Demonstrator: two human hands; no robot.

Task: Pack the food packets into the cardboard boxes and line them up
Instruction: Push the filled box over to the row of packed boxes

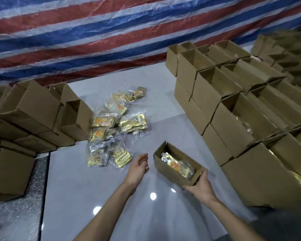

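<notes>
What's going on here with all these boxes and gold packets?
A person is packing food packets by hand. The right hand grips a small open cardboard box with one gold packet lying inside; the left hand hangs open beside it, holding nothing. More bagged packets lie loose on the floor, with open boxes stacked on both sides.

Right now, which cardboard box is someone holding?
The small open box held in the right hand, with a gold packet inside. The other boxes stand stacked at both sides, untouched.
</notes>
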